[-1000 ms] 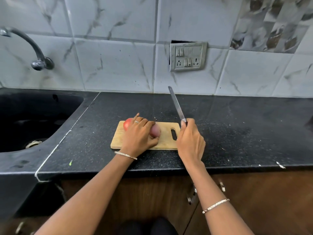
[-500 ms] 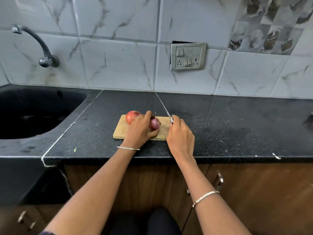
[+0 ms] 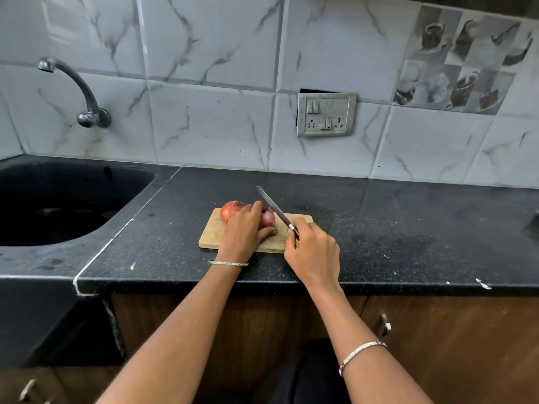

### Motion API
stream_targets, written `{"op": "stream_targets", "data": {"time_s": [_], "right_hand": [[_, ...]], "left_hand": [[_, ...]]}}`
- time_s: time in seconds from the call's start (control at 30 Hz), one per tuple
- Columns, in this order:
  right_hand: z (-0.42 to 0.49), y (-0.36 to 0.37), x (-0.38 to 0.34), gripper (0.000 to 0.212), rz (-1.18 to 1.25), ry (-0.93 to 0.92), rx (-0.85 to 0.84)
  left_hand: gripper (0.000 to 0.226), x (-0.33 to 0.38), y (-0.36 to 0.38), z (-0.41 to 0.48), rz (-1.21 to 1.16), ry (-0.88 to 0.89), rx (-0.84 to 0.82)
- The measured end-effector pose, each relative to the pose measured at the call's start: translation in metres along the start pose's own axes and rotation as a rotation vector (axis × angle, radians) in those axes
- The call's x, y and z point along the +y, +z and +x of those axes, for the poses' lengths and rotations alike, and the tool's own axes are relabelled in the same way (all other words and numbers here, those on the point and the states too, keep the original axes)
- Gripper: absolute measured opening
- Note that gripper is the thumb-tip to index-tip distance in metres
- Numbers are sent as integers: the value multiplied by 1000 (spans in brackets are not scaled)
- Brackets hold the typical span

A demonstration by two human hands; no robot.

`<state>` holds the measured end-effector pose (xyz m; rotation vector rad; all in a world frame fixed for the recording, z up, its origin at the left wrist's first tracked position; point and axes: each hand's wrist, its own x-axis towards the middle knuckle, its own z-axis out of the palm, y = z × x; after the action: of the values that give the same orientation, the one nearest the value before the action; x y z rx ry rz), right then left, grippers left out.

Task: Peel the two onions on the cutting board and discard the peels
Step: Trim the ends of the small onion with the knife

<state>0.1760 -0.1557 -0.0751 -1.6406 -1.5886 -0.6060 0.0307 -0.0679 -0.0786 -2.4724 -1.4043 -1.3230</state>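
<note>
On the cutting board (image 3: 211, 237), the left hand (image 3: 242, 231) is gripping the purple onion (image 3: 268, 219) beside the red onion (image 3: 230, 209), while the right hand (image 3: 313, 252) is clutching a knife (image 3: 274, 209) above it.

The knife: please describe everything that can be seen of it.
The knife has a long, narrow blade that looks like grey metal, and a bright collar where the blade meets a dark handle. The right hand grips the handle and hides most of it. The blade slants away and to the left, tip toward the wall, above the cutting board. It crosses the edge of the right onion, which the left hand holds; whether it touches it, I cannot tell.
</note>
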Motion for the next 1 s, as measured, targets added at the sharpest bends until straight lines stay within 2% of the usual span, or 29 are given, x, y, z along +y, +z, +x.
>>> {"op": "stream_targets", "data": {"time_s": [0.17, 1.0], "right_hand": [[1, -1, -1, 8, -9, 24, -20], [9, 0, -3, 19, 11, 1, -180]], "left_hand": [[49, 0, 1, 2, 16, -13, 10], [46, 2, 5, 8, 20, -30, -3]]}}
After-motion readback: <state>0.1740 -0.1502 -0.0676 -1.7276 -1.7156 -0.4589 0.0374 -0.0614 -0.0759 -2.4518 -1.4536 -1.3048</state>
